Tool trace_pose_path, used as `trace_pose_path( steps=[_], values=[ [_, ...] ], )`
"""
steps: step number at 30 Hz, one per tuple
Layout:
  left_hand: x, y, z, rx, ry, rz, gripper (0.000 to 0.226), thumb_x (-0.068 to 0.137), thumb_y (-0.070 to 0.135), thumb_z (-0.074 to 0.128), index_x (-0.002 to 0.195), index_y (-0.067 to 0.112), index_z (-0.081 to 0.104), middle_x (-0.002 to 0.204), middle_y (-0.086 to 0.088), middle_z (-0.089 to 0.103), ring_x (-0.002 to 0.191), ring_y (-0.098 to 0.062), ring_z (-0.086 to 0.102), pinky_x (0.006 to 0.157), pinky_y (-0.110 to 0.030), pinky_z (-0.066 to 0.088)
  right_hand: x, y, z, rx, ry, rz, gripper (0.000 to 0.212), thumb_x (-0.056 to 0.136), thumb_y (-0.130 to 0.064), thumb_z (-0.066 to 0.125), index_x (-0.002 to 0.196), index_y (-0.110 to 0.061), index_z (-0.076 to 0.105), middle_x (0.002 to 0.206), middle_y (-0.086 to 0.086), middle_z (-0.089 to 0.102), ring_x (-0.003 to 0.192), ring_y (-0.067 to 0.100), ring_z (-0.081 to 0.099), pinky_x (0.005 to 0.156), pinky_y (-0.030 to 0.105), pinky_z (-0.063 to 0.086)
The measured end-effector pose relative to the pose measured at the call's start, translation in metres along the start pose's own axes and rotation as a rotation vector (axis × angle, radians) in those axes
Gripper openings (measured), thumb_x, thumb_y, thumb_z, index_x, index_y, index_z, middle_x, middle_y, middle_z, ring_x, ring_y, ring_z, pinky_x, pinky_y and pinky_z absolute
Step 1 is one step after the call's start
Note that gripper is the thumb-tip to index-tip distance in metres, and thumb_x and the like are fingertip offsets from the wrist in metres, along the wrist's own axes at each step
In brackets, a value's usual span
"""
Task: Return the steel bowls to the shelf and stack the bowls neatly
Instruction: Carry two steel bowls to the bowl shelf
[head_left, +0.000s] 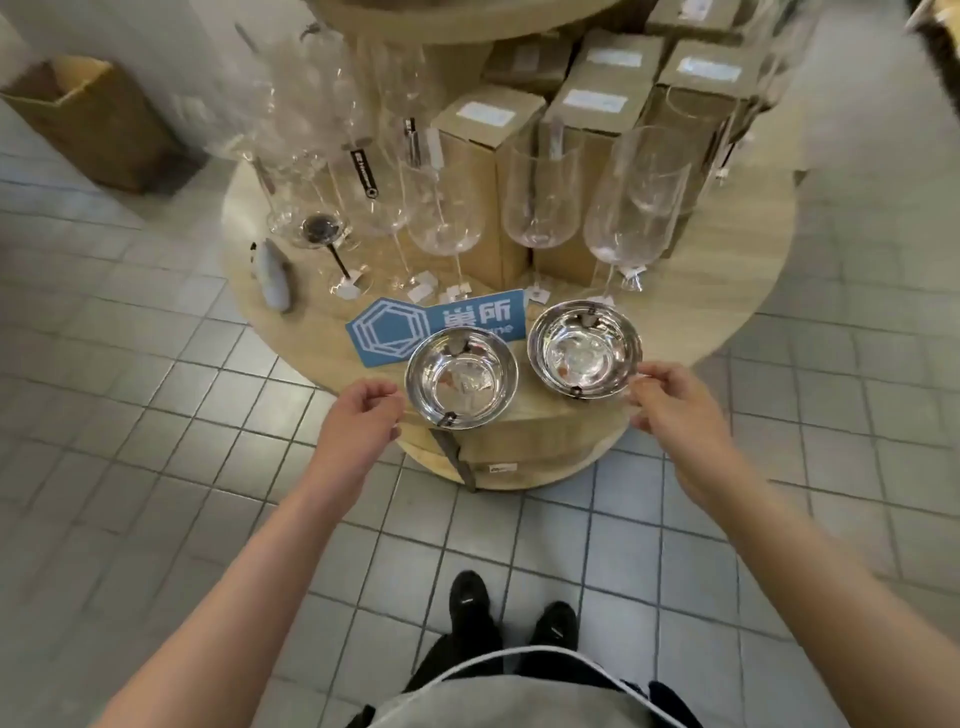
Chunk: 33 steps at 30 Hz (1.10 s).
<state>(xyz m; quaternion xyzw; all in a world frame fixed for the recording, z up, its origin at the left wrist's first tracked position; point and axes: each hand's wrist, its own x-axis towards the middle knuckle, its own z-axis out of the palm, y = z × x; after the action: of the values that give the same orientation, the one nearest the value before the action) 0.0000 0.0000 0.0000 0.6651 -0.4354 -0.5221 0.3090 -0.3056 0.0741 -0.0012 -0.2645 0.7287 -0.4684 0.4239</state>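
2 steel bowls, left bowl (461, 382) and right bowl (584, 349), sit apart at the shelf (727, 291) edge, unstacked. Left hand (358, 415) and right hand (670, 402) hover beside them, fingers loosely curled, grasping nothing, seemingly poised to stack.

Two shiny steel bowls side by side, left bowl (461, 378), right bowl (584, 349), on a round wooden shelf (727, 312), left hand (361, 415) and right hand (670, 400) near them holding nothing, tall glasses (540, 208) behind
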Motion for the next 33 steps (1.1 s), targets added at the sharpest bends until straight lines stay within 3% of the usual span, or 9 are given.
trace_pose_path(
  steps=[4,8,12,17,19,22,28,31,33],
  values=[
    [0.004,-0.001,0.011,0.020,0.071,-0.029,0.011,0.093,0.018,0.067,0.100,0.023,0.060,0.100,-0.001,0.062,0.087,-0.014,0.061,0.073,-0.025,0.051,0.014,0.011,-0.002,-0.042,0.014,0.066,0.047,0.095,-0.031,0.062,0.138,-0.016,0.052,0.099,-0.009,0.062,0.099,0.016,0.063,0.098,0.040,0.053],
    [0.016,-0.001,0.016,0.078,0.063,-0.048,0.034,0.089,0.024,0.071,0.119,0.016,0.056,0.105,0.002,0.062,0.091,-0.014,0.064,0.081,-0.030,0.055,0.032,0.012,0.003,-0.067,0.068,0.106,0.062,0.095,-0.034,0.062,0.149,-0.012,0.040,0.117,-0.002,0.057,0.115,0.022,0.058,0.107,0.045,0.048],
    [0.036,-0.003,0.020,0.073,0.013,-0.107,0.036,0.092,0.025,0.069,0.123,0.015,0.052,0.109,0.001,0.064,0.094,-0.013,0.068,0.077,-0.027,0.057,0.049,0.016,0.015,-0.041,0.072,0.175,0.058,0.095,-0.034,0.064,0.144,-0.009,0.046,0.116,0.003,0.062,0.095,0.018,0.065,0.095,0.045,0.057],
    [0.056,-0.010,0.022,0.104,-0.159,-0.146,0.013,0.096,0.017,0.063,0.109,0.016,0.067,0.103,-0.006,0.075,0.093,-0.020,0.074,0.072,-0.029,0.062,0.064,0.021,0.030,0.043,0.146,0.212,0.003,0.095,-0.017,0.062,0.097,-0.016,0.064,0.105,0.013,0.071,0.091,0.026,0.072,0.065,0.030,0.063],
    [0.060,-0.009,0.021,0.130,-0.211,-0.143,0.014,0.094,0.009,0.062,0.101,0.020,0.069,0.098,-0.005,0.076,0.092,-0.022,0.075,0.072,-0.031,0.063,0.065,0.020,0.031,0.033,0.171,0.227,0.006,0.093,-0.008,0.062,0.092,-0.011,0.067,0.098,0.015,0.073,0.085,0.025,0.074,0.059,0.027,0.061],
    [0.063,-0.003,0.019,0.142,-0.282,-0.193,0.028,0.088,0.000,0.063,0.112,0.014,0.065,0.105,-0.008,0.075,0.093,-0.024,0.075,0.076,-0.038,0.064,0.055,0.016,0.023,0.075,0.172,0.258,0.018,0.088,0.002,0.058,0.098,-0.007,0.070,0.095,0.016,0.074,0.079,0.025,0.075,0.062,0.032,0.062],
    [0.048,0.021,0.043,0.184,-0.477,-0.232,0.041,0.077,-0.008,0.064,0.113,0.012,0.062,0.105,-0.011,0.076,0.091,-0.030,0.075,0.080,-0.049,0.064,-0.008,0.028,-0.031,0.286,0.268,0.307,0.023,0.090,0.008,0.052,0.094,-0.008,0.069,0.072,0.003,0.075,0.064,0.013,0.074,0.056,0.023,0.059],
    [0.032,0.036,0.081,0.203,-0.638,-0.241,0.046,0.077,-0.015,0.058,0.115,0.011,0.060,0.103,-0.010,0.077,0.085,-0.029,0.077,0.071,-0.045,0.065,-0.048,0.045,-0.077,0.395,0.435,0.327,0.023,0.092,0.008,0.053,0.098,-0.006,0.069,0.077,0.006,0.076,0.066,0.014,0.075,0.056,0.024,0.059],
    [0.018,0.047,0.112,0.223,-0.727,-0.254,0.046,0.077,-0.020,0.054,0.114,0.008,0.057,0.092,-0.016,0.076,0.065,-0.025,0.075,0.052,-0.035,0.061,-0.074,0.057,-0.107,0.450,0.543,0.334,0.022,0.092,0.007,0.054,0.105,-0.004,0.068,0.087,0.009,0.076,0.068,0.014,0.075,0.056,0.024,0.059]
  ],
)
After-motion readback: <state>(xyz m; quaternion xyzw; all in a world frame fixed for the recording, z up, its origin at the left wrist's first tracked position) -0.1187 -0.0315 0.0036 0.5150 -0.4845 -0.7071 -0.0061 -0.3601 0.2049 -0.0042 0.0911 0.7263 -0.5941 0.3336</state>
